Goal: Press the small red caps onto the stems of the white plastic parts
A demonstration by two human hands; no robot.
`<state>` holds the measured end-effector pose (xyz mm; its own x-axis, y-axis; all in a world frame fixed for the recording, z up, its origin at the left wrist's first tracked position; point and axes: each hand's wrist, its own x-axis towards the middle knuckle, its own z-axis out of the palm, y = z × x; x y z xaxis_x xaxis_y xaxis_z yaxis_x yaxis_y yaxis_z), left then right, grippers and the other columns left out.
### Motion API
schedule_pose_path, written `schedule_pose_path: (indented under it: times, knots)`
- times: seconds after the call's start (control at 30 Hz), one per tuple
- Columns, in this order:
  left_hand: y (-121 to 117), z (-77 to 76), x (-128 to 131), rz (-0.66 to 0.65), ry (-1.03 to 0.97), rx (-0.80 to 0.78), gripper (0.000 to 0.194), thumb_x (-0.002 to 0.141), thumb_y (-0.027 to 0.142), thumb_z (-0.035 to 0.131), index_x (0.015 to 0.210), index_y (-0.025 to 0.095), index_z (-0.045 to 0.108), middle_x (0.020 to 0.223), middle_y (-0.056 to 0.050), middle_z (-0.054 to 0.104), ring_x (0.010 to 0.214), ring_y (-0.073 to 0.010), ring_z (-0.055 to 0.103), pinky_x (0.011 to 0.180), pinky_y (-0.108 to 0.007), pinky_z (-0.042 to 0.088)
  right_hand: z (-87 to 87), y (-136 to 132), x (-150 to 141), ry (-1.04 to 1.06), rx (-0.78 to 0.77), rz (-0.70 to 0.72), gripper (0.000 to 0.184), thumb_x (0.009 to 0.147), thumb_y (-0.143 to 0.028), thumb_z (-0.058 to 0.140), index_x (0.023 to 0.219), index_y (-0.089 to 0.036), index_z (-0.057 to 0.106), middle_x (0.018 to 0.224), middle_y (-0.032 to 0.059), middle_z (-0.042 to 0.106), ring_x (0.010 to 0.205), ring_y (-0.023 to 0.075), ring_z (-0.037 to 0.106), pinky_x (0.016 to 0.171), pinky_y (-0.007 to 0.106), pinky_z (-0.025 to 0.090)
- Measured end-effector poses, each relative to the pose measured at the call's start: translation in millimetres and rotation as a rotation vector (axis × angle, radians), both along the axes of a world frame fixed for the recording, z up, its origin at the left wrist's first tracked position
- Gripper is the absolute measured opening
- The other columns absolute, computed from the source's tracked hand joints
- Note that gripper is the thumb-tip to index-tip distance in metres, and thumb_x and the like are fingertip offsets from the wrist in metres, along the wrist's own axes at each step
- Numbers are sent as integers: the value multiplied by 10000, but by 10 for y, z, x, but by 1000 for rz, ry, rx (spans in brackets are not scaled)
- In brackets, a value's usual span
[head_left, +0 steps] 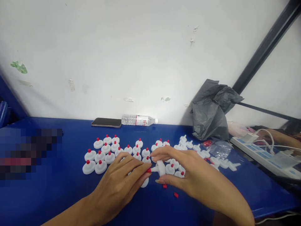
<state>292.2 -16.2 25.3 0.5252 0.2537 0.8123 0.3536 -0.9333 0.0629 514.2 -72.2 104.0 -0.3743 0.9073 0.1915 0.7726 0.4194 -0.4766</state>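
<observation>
My right hand (185,168) grips a white nozzle cap (161,168) by its round base, with the spout turned left. At the end of that spout, my left hand (127,175) pinches a small red tip cap (149,170) between thumb and fingers. Whether the tip is fully seated cannot be seen. Around and behind both hands stand many white nozzle caps with red tips, such as one at the left (89,168). Two loose red tip caps, one (176,195) nearer me and another (164,186), lie below my right hand.
White nozzle caps without red tips (223,163) lie at the right. A phone (106,122) and a plastic bottle (138,120) rest by the wall. A grey plastic bag (211,110), a clear bag (219,148) and a power strip (265,157) with cables occupy the right side.
</observation>
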Motion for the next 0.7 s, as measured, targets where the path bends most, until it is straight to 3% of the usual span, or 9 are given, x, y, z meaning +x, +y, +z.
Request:
schedule_pose_path:
  times: [0.13,0.27,0.43,0.6,0.7]
  knots:
    - [-3,26,9,22,41,-50,150,1033,120,470,1031,156,615,859,-33,672,783,-171,574,769,-344,450,14,-19,-53,-9,37,-26,409,915,-371,732,1284,-423,563,1279,-90,700,1107,206,680,929,314,511]
    - [-27,29,-23,-81,69,-226,241,1011,72,337,903,173,527,806,-34,588,738,-176,499,716,-348,433,24,-38,-161,1,31,5,344,945,-337,700,1254,-412,567,1151,-106,748,987,185,712,853,280,509]
    - [-59,14,-72,-96,45,-359,240,1015,94,310,932,184,516,869,-54,576,819,-203,507,704,-357,438,28,-29,-275,33,82,61,337,952,-282,695,1255,-369,578,1064,-86,765,885,158,721,782,234,495]
    - [-86,14,-91,-133,42,-410,250,1030,108,301,901,192,499,848,-44,558,813,-197,495,665,-337,437,38,-31,-289,53,66,80,292,944,-269,706,1203,-361,606,1020,-109,771,794,121,712,764,196,487]
    - [-91,25,-94,-123,50,-356,252,1036,118,298,889,207,481,843,-36,573,815,-197,519,672,-329,455,37,-38,-291,52,57,81,303,933,-241,717,1193,-363,618,998,-114,772,767,116,710,768,190,489]
